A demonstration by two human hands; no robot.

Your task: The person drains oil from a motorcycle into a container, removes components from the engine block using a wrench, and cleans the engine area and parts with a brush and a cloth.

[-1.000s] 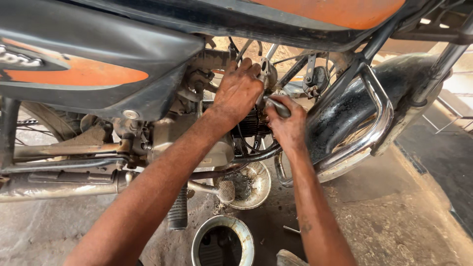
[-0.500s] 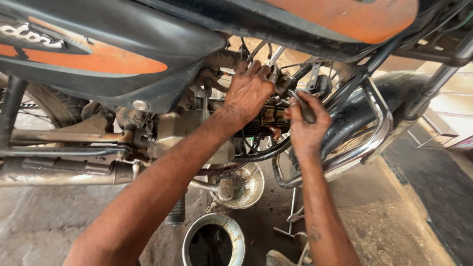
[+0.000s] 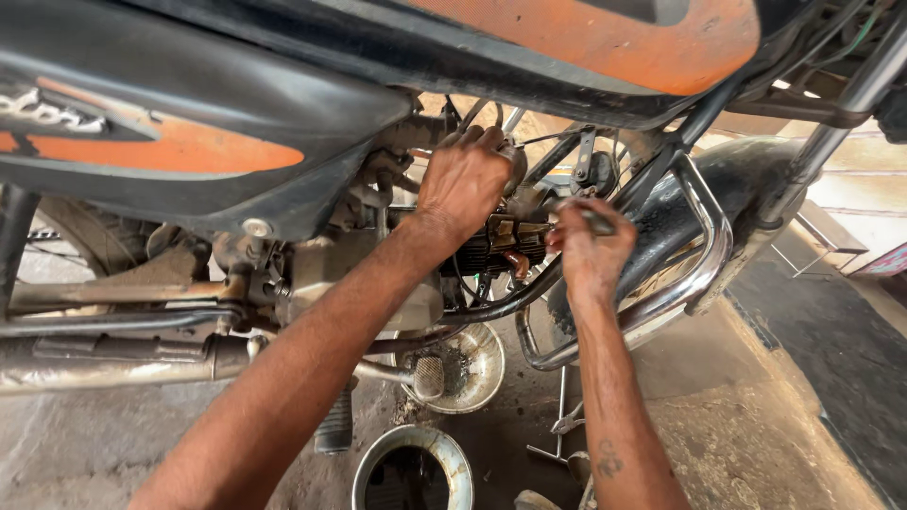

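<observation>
Nearest the camera, a round metal tin (image 3: 413, 467) stands on the oil-stained concrete floor (image 3: 718, 444), with a shallow metal bowl (image 3: 465, 366) just beyond it under the engine; both read as catch vessels for parts or oil. Above them a chrome crash guard (image 3: 694, 255) curves round the front of the motorcycle.

The right hand (image 3: 588, 247) is closed around a slim dark tool (image 3: 597, 223), apparently a spanner or driver handle, at the front of the finned engine cylinder (image 3: 491, 247). The tool looks rigid, light and probably greasy, so a full-fist grip near its end seems the surest hold.

The left hand (image 3: 466, 181) reaches deeper, fingers curled over a part at the top of the cylinder, beneath the black and orange fuel tank (image 3: 283, 123); exactly what the fingers enclose cannot be told.

The cylinder, the thing being worked on, sits between the two hands, bolted in the frame. It is judged heavy, stiff and oily, with thin fins that could chip; it is best held by its solid body or head, not by the fins or by the cables (image 3: 472, 115) crossing above it.
</observation>
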